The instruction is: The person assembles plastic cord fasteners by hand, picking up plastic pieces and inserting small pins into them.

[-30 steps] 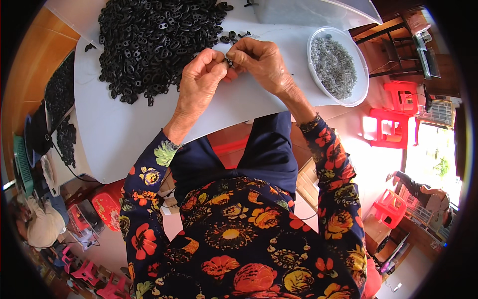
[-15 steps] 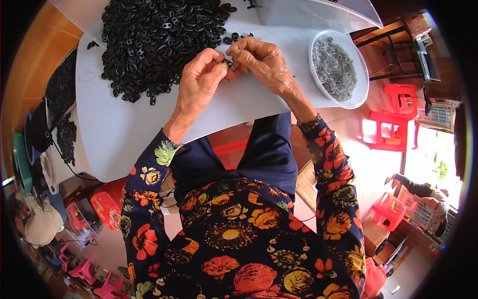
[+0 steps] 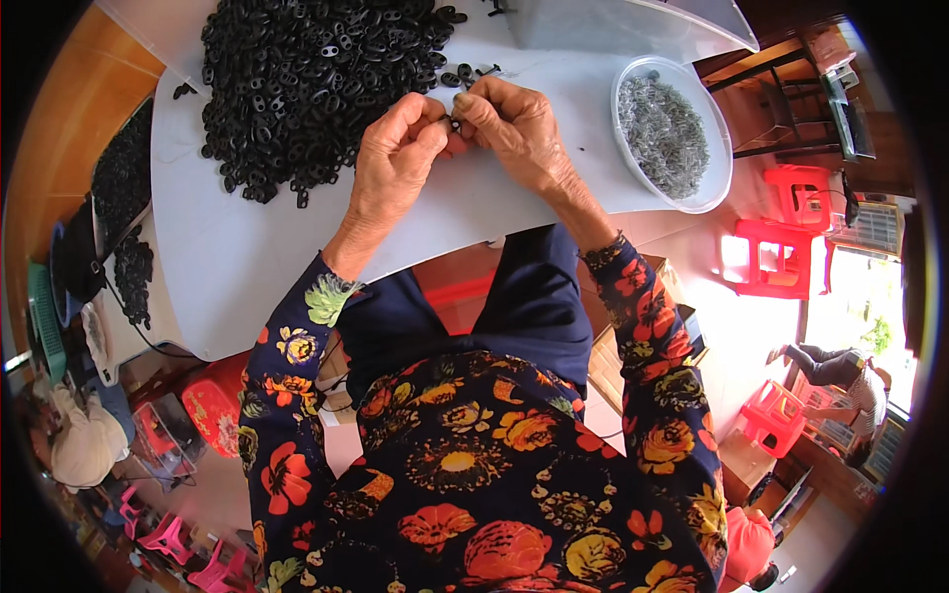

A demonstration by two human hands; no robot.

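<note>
My left hand point(image 3: 400, 148) and my right hand point(image 3: 514, 128) meet over the table, fingertips nearly touching. Between them is a small black plastic piece point(image 3: 455, 125), mostly covered by the fingers. My left hand pinches it, and the right thumb and forefinger press together at its other side; whether they hold a separate small part is hidden. Just beyond the left hand lies a large heap of black oval two-hole pieces point(image 3: 287, 99). To the right stands a round clear tub point(image 3: 724, 163) full of small shiny metal parts point(image 3: 664, 136), apparently springs.
The pale table point(image 3: 237, 287) has a curved front edge close to my lap. A clear plastic bin point(image 3: 623, 30) stands at the far right, and several loose black pieces point(image 3: 465, 74) lie beyond my hands. Red stools point(image 3: 776, 262) and other people point(image 3: 89, 440) are around the room.
My right hand has closed in slightly on the left, its fingers curling more around the small piece. My right forearm has shifted a little inward. A person at the far right has moved.
</note>
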